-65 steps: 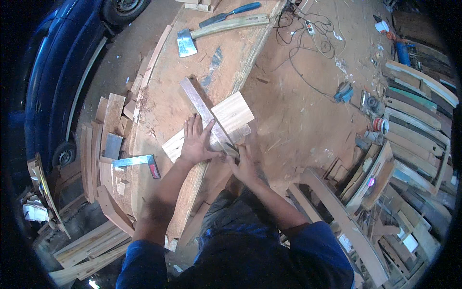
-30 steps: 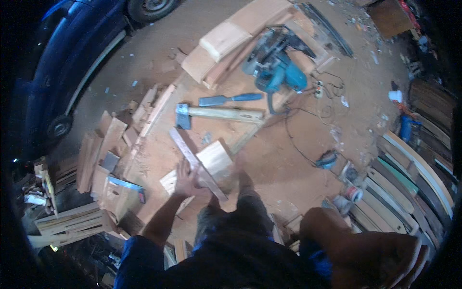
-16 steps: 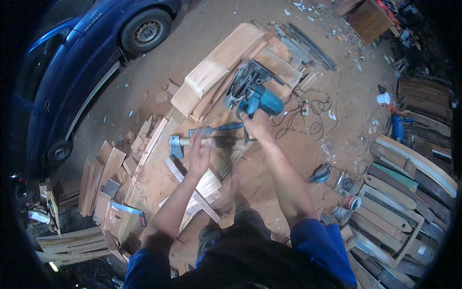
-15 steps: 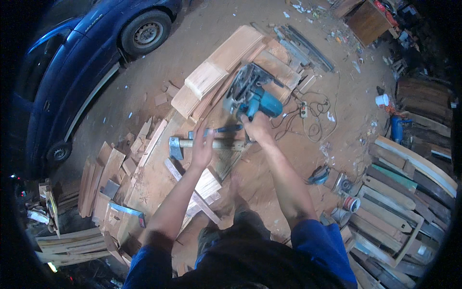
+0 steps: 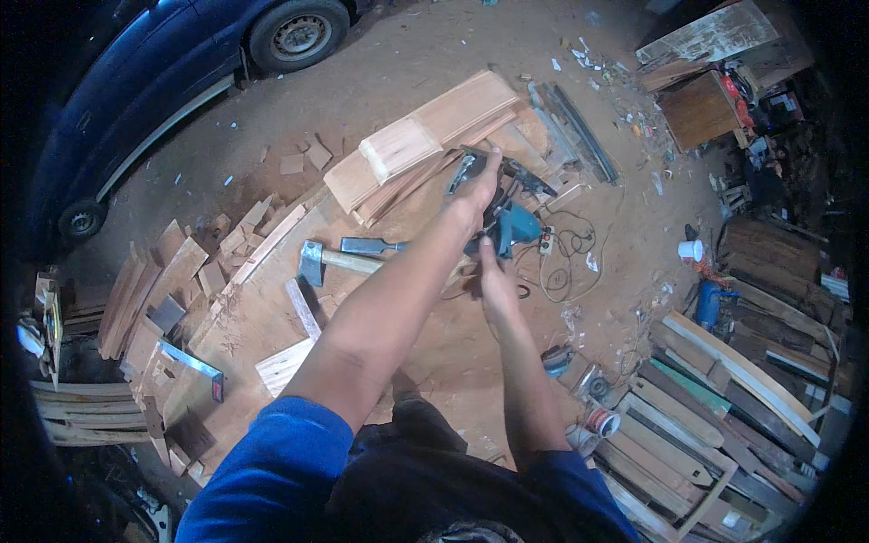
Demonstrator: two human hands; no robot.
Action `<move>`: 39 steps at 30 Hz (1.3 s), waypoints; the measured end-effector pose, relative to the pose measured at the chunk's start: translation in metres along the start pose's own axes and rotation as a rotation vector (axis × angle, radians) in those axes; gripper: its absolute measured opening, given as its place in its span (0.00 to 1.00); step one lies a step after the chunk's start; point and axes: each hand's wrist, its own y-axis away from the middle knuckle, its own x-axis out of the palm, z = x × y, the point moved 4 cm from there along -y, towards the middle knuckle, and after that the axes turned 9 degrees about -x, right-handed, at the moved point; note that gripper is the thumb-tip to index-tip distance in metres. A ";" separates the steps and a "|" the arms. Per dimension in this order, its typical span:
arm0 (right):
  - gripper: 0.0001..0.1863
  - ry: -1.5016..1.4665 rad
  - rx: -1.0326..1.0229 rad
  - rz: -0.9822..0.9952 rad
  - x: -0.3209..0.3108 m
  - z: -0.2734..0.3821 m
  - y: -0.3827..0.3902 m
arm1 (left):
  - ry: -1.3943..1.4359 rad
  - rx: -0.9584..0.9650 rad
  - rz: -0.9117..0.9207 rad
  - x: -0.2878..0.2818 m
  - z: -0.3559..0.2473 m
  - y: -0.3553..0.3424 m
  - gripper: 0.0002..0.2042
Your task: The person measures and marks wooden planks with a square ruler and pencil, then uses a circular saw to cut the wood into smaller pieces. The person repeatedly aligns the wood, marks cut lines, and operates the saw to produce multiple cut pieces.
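A teal and black circular saw (image 5: pixel 518 226) is held up over the work surface beside a stack of planed boards. My right hand (image 5: pixel 496 285) is closed round its rear handle. My left hand (image 5: pixel 478 187) grips the saw's front, by the base plate; my left forearm hides part of the surface. A hatchet (image 5: pixel 310 262) with a wooden handle lies left of the saw, its handle's end hidden by my arm. Just beyond the hatchet lies a wide-bladed chisel (image 5: pixel 367 245). The planed boards (image 5: pixel 425 136) are piled at the far side, one short piece on top.
A blue try square (image 5: pixel 192 357) and wood offcuts (image 5: pixel 240 235) lie at the left. Cables (image 5: pixel 570 258) coil on the dirt floor right of the saw. Lumber (image 5: pixel 670 416) is stacked at the right, near another power tool (image 5: pixel 557 362). A blue vehicle (image 5: pixel 172 81) stands at the far left.
My left hand has moved from above the chisel and hatchet, where it was open, up to the saw's front and grips it. The saw has turned and sits slightly lower in view.
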 end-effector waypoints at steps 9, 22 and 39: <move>0.15 -1.097 0.203 0.269 0.020 -0.004 -0.029 | -0.076 -0.111 0.060 0.019 -0.023 0.025 0.52; 0.15 1.114 -0.632 -0.066 0.012 0.044 -0.018 | -0.010 -0.025 0.101 0.004 -0.023 0.008 0.41; 0.11 1.174 -0.859 -0.046 -0.005 0.048 -0.002 | 0.010 -0.079 0.232 0.029 -0.005 -0.019 0.23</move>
